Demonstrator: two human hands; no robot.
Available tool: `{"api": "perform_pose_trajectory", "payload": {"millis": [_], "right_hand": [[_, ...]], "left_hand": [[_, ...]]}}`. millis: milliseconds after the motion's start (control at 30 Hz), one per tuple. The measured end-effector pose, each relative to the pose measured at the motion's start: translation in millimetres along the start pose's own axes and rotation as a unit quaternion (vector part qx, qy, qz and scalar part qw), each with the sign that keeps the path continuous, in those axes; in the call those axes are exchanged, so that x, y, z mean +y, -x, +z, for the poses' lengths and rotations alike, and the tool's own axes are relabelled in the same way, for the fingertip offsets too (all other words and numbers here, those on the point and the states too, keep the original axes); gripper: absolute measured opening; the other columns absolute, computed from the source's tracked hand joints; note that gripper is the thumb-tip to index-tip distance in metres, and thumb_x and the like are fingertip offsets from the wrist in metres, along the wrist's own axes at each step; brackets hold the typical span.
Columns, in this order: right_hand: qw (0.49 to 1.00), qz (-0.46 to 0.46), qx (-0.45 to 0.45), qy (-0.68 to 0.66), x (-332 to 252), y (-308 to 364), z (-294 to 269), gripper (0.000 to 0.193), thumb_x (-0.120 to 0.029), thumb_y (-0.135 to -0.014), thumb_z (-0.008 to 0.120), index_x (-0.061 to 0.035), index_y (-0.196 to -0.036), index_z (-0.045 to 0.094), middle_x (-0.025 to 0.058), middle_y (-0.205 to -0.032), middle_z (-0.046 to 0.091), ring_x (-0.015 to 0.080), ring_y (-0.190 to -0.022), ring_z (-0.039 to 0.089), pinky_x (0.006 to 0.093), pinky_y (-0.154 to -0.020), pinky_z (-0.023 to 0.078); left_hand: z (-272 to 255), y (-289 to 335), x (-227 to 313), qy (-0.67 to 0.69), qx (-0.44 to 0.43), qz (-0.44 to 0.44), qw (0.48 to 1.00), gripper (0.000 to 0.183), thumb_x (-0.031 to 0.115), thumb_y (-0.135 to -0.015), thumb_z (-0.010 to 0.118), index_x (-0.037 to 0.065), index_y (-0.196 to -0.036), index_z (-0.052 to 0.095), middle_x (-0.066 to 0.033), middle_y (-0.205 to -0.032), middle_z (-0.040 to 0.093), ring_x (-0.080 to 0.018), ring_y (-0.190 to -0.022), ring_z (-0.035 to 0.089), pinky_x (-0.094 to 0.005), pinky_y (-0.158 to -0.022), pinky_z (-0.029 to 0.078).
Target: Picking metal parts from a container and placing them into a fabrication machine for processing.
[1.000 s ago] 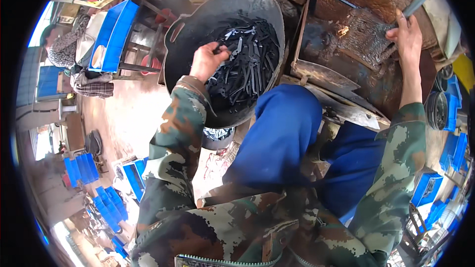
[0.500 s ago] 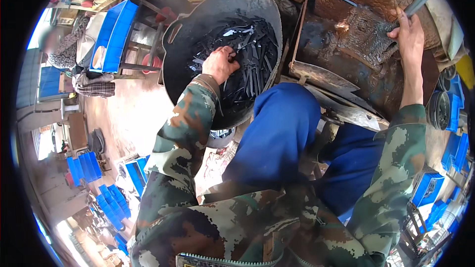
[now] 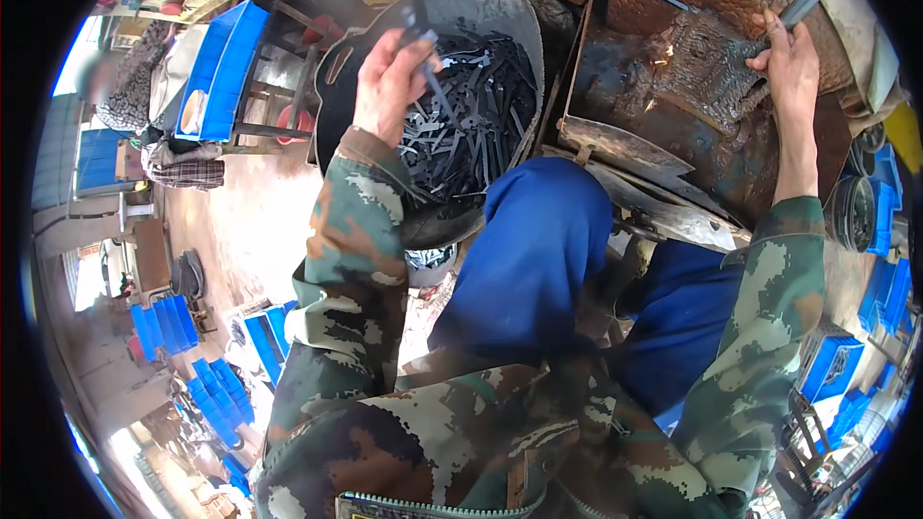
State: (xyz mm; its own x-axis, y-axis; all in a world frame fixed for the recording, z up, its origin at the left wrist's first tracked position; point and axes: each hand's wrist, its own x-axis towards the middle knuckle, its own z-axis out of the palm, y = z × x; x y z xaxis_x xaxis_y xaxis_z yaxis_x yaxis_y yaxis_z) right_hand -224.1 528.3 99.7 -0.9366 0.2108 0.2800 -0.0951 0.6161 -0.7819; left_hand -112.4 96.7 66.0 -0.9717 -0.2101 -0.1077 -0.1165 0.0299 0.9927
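Raised over a black rubber tub [image 3: 332, 120], my left hand [image 3: 392, 77] pinches a dark flat metal piece [image 3: 444, 101], smeared by motion. Below it, the tub holds a heap of similar dark, narrow metal pieces [image 3: 481, 135], some shaped like blades. On the right, my right hand [image 3: 793, 67] is wrapped round a grey round metal bar [image 3: 806, 0], one end of which sticks out past the fingers. Its other end is hard to make out above the brown, wet-looking work surface [image 3: 692, 154].
A thin bluish strip [image 3: 670, 0] lies at the back of the work surface. A raised metal edge [image 3: 625, 141] borders its near side. Blue bins [image 3: 221, 67] stand left, and others [image 3: 835, 365] at right. Another person [image 3: 135, 86] is at the far left.
My left hand has risen out of the heap, up and to the left, with a dark metal piece in it. My right hand and the bar have shifted only slightly.
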Motion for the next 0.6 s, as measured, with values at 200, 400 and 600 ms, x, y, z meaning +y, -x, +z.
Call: {"api": "perform_pose_trajectory", "payload": {"millis": [200,400,600], "right_hand": [[1.0,-0.01,-0.012,-0.013,-4,-2,6,0.039,-0.033,-0.099,0.055,0.0021,-0.116,0.058,0.007,-0.107,0.073,0.0122,-0.06,0.063,0.0288,-0.064,0.051],[1.0,-0.019,-0.001,0.022,16,-9,-6,0.033,-0.029,-0.099,0.056,0.0017,-0.111,0.06,0.0109,-0.088,0.069,0.0137,-0.065,0.063,0.0298,-0.064,0.051],[0.988,-0.113,-0.01,-0.105,45,-18,-5,0.03,-0.021,-0.098,0.057,0.002,-0.117,0.059,0.0115,-0.092,0.067,0.0166,-0.092,0.062,0.0345,-0.086,0.048]], "left_hand": [[128,7,67,0.264,-0.104,-0.007,0.959,0.013,0.015,-0.097,0.05,0.007,-0.107,0.048,-0.0051,-0.07,0.055,-0.019,-0.051,0.051,-0.0315,-0.048,0.043],[262,-7,96,0.368,-0.229,0.018,0.901,0.016,0.011,-0.095,0.052,0.002,-0.109,0.048,-0.0072,-0.067,0.055,-0.016,-0.048,0.049,-0.0345,-0.044,0.044],[305,-14,61,0.256,-0.197,0.09,0.942,0.021,0.012,-0.089,0.056,-0.008,-0.09,0.063,-0.012,-0.071,0.061,-0.0149,-0.064,0.057,-0.0338,-0.052,0.043]]}}
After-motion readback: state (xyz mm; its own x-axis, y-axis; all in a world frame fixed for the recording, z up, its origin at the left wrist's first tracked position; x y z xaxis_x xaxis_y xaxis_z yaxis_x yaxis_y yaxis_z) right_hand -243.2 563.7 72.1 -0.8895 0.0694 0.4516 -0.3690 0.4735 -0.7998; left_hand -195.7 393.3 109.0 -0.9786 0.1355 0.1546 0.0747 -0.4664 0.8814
